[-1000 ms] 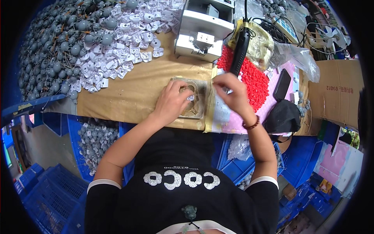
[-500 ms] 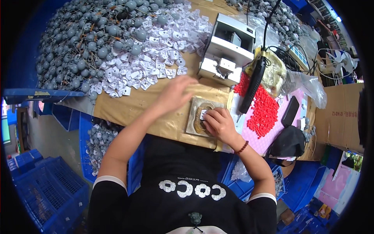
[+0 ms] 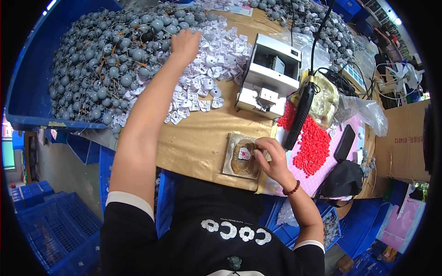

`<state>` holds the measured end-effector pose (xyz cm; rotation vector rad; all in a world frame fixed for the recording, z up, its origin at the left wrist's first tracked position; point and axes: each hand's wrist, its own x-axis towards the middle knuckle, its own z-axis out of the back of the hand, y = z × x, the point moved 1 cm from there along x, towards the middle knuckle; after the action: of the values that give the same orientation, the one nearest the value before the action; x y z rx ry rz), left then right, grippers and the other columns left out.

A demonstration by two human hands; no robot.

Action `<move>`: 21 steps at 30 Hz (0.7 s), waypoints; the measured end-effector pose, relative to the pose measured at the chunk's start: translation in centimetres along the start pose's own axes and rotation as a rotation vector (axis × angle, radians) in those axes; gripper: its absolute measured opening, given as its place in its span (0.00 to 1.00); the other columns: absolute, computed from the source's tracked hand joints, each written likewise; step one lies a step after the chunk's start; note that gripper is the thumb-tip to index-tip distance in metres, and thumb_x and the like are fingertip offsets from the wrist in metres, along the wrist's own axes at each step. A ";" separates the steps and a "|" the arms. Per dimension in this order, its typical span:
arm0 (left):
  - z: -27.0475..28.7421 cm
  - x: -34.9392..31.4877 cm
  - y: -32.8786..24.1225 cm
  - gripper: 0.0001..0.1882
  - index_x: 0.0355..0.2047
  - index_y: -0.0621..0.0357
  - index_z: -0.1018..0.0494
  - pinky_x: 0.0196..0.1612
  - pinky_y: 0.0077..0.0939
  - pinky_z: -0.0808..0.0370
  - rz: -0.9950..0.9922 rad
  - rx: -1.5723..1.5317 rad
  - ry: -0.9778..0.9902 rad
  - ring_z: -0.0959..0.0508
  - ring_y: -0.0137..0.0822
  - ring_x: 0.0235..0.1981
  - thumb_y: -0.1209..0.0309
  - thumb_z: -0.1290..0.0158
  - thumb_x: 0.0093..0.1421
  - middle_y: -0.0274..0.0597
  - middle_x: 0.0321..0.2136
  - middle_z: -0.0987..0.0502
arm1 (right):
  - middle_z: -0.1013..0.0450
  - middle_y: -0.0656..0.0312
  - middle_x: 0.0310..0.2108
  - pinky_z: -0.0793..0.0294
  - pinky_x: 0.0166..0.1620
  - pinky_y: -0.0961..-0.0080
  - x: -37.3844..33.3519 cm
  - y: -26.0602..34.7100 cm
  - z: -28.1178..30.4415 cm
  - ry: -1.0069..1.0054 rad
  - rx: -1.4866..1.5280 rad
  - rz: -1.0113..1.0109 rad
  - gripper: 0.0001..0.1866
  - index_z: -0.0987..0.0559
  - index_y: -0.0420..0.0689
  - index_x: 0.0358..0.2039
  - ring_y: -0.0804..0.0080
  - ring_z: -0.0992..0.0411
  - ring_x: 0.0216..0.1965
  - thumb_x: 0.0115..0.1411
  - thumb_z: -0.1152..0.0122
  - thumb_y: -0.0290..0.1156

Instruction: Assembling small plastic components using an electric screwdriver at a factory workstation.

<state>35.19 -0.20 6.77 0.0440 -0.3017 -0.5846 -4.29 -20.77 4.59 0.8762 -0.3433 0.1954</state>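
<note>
My left hand (image 3: 185,47) reaches far out to where a heap of grey round balls with wires (image 3: 120,60) meets a heap of white plastic pieces (image 3: 207,85). Its fingers curl down into the parts, and their tips are hidden. Close in front of me, a square metal block with a hollowed middle (image 3: 228,161) lies on the brown-covered table. One white plastic piece (image 3: 244,153) with a red spot sits in that hollow. At the block's right side hovers my right hand (image 3: 276,162), thumb and fingers apart, nothing held.
A white and grey machine (image 3: 271,69) stands behind the block. A black hand tool on a cable (image 3: 301,112) hangs over small red pieces (image 3: 313,147) on a pink sheet. A dark phone-like slab (image 3: 345,143) and black cloth bag (image 3: 341,179) lie at right. Blue crates flank the table.
My left hand has gone from beside the block up to the far heaps. My right hand has let go of the white piece and drawn back to the right.
</note>
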 end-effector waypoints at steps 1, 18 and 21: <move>0.7 -0.1 -0.1 0.20 0.52 0.49 0.25 0.48 0.47 0.26 0.035 -0.131 -0.061 0.23 0.49 0.49 0.68 0.42 0.58 0.46 0.44 0.21 | 0.25 0.52 0.41 0.22 0.41 0.67 0.2 -0.1 0.3 -0.027 0.013 -0.010 0.16 0.21 0.38 0.45 0.58 0.24 0.38 0.55 0.32 0.19; 14.4 -8.1 -2.2 0.24 0.56 0.58 0.28 0.42 0.26 0.25 0.091 -0.964 0.122 0.24 0.28 0.37 0.66 0.41 0.60 0.39 0.41 0.22 | 0.22 0.54 0.38 0.22 0.42 0.71 7.3 5.5 4.4 -0.208 0.086 0.140 0.11 0.18 0.38 0.40 0.60 0.22 0.39 0.55 0.35 0.15; 14.8 -10.0 -3.2 0.26 0.58 0.58 0.29 0.44 0.23 0.26 0.059 -1.069 0.249 0.24 0.27 0.40 0.67 0.42 0.60 0.40 0.45 0.21 | 0.22 0.55 0.38 0.22 0.43 0.70 7.2 5.4 3.9 -0.195 0.070 0.126 0.11 0.18 0.39 0.39 0.60 0.22 0.40 0.55 0.35 0.16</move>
<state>21.21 3.33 17.81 -0.9134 0.2761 -0.6146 -0.11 -20.21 13.43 0.9459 -0.5775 0.2406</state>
